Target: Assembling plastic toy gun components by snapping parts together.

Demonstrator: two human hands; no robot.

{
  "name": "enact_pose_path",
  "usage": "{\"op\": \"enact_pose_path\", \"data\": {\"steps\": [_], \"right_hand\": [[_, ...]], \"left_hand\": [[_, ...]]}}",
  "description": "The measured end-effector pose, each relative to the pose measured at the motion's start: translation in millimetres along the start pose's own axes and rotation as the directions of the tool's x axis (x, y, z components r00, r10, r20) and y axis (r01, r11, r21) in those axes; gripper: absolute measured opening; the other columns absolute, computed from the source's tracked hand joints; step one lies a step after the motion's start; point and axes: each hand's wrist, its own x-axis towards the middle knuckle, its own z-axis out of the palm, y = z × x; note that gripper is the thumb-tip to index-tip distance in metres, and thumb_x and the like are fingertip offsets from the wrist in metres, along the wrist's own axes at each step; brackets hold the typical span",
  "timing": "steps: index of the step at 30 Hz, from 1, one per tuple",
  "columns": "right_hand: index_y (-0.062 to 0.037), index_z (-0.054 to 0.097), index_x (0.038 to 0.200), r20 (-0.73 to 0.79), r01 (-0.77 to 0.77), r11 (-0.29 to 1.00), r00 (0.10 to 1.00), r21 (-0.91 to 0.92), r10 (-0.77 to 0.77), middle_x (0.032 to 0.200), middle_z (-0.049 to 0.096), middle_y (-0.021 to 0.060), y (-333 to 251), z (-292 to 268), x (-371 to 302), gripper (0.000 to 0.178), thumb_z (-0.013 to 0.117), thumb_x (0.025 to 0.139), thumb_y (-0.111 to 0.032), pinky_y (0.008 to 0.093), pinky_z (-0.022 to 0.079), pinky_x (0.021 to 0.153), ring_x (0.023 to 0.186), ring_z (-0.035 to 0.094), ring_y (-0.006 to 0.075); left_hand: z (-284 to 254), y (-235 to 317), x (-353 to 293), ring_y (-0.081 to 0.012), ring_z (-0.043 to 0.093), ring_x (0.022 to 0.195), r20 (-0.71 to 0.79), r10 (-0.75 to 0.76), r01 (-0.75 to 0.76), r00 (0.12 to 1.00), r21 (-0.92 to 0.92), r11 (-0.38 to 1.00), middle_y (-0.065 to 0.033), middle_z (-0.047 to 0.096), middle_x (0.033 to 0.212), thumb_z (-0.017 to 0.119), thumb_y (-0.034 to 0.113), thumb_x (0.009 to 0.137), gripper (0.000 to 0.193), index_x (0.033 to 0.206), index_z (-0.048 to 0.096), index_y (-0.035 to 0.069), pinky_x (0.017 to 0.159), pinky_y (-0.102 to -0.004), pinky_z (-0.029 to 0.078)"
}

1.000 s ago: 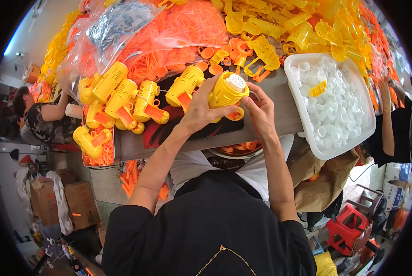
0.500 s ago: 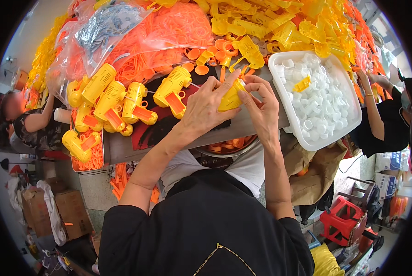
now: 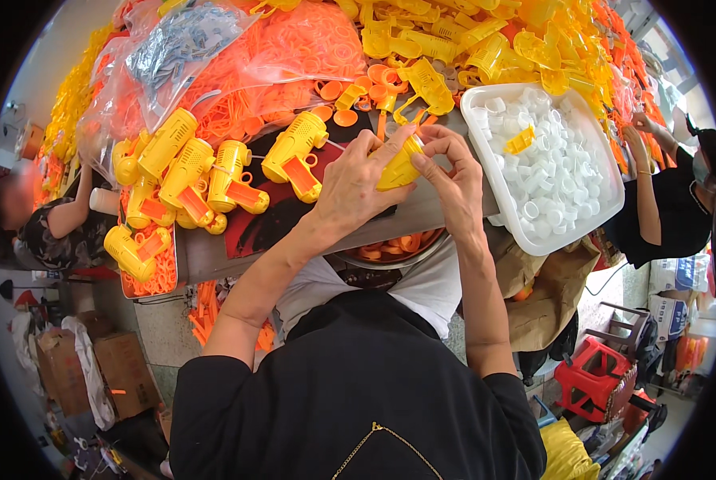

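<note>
Above the table's near edge, my left hand (image 3: 356,180) grips a yellow plastic housing part (image 3: 398,170), fingers wrapped along it. My right hand (image 3: 455,174) closes on the same part from the other side, its thumb and fingers at the end turned toward it. Part of the piece is hidden by my fingers. Just left of my hands lies a yellow toy-like body with an orange flap (image 3: 297,158). Several similar yellow bodies (image 3: 183,180) are heaped farther left. Small orange and yellow parts (image 3: 386,88) lie beyond my hands.
At right stands a white tub (image 3: 474,120) of small white caps (image 3: 546,172). Heaped orange parts (image 3: 310,48), yellow shells (image 3: 486,52) and a clear bag (image 3: 178,48) fill the back. A bowl (image 3: 390,260) of orange pieces sits below the edge. Co-workers flank the table.
Both hands keep hold of the yellow part, with only slight finger movement. The whole view has shifted a little; the surrounding things lie as before.
</note>
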Motion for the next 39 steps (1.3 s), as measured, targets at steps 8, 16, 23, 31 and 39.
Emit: {"op": "enact_pose_path", "data": {"steps": [8, 16, 23, 31, 39], "right_hand": [[-0.0024, 0.044, 0.148, 0.418, -0.091, 0.996, 0.905, 0.017, 0.076, 0.143, 0.054, 0.0112, -7.3, -15.8, 26.2, 0.06, 0.07, 0.096, -0.018, 0.036, 0.04, 0.112, 0.134, 0.048, 0.0214], [-0.0046, 0.042, 0.149, 0.328, 0.007, 0.999, 0.945, -0.047, 0.009, 0.133, 0.059, 0.0092, -11.1, -1.9, 17.7, 0.063, 0.071, 0.094, -0.015, 0.0323, 0.042, 0.107, 0.123, 0.054, 0.0173], [-0.0046, 0.026, 0.158, 0.154, 0.225, 0.972, 0.96, 0.066, -0.232, 0.156, 0.037, 0.0129, 13.9, -3.7, -1.2, 0.074, 0.065, 0.095, -0.009, 0.0349, 0.037, 0.113, 0.137, 0.042, 0.0189], [0.0014, 0.045, 0.147, 0.22, 0.03, 0.982, 0.973, 0.188, -0.072, 0.14, 0.057, 0.0097, 20.3, 35.1, -39.8, 0.051, 0.061, 0.098, -0.002, 0.0311, 0.047, 0.103, 0.125, 0.056, 0.0168], [-0.0011, 0.06, 0.132, 0.056, 0.389, 0.886, 0.92, -0.253, -0.388, 0.126, 0.068, 0.0144, 22.8, 41.3, -36.7, 0.045, 0.07, 0.088, 0.004, 0.0353, 0.051, 0.099, 0.117, 0.065, 0.0255]], "left_hand": [[-1.9, -3.9, -3.6, -0.0272, 0.061, 0.086, -0.021, 0.029, -0.029, 0.999, -0.015, 0.999, -0.01, 0.051, 0.099, 0.082, 0.031, 0.077, 0.086, 0.153, 0.043, 0.026, 0.066, -0.0385, 0.054], [-14.3, 11.0, 0.2, -0.0328, 0.07, 0.083, 0.068, -0.086, 0.061, 0.994, 0.3, 0.952, -0.0142, 0.06, 0.098, 0.085, 0.034, 0.071, 0.087, 0.142, 0.047, 0.0, 0.067, -0.0415, 0.058], [-59.2, -33.1, 4.3, -0.0188, 0.072, 0.095, 0.033, -0.195, 0.183, 0.98, -0.531, 0.827, -0.011, 0.071, 0.113, 0.085, 0.019, 0.077, 0.058, 0.126, 0.061, 0.001, 0.087, -0.0347, 0.058], [-60.7, -74.1, -27.2, -0.0159, 0.067, 0.108, 0.056, -0.214, 0.142, 0.975, -0.899, 0.413, -0.0074, 0.07, 0.118, 0.086, 0.002, 0.073, 0.058, 0.126, 0.062, 0.0, 0.099, -0.0335, 0.052], [-51.5, -105.5, -32.7, -0.0287, 0.052, 0.135, 0.116, -0.156, 0.18, 0.981, -0.846, 0.502, -0.0168, 0.054, 0.144, 0.09, 0.025, 0.071, 0.087, 0.143, 0.045, 0.004, 0.113, -0.0451, 0.043]]}}
